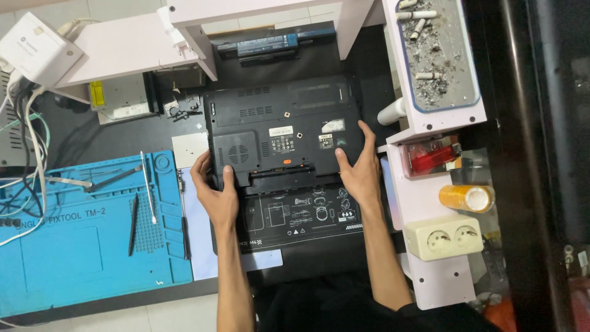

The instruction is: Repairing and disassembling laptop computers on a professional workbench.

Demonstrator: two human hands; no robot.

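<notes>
A black laptop (283,117) lies upside down on a dark work mat (301,224), its underside with vents and stickers facing up. My left hand (215,190) grips the laptop's near-left corner, thumb on top of the case. My right hand (359,169) holds the near-right corner, fingers spread along the right edge. The battery bay at the near edge looks empty. A long black battery pack (270,44) lies beyond the laptop, under a white shelf.
A blue repair mat (74,246) on the left carries tweezers, a black spudger and thin tools. An optical drive (120,95) sits at the back left. On the right stand a tray of cigarette ash (437,55), a red lighter (433,157), a tape roll (467,198) and a double socket (445,237).
</notes>
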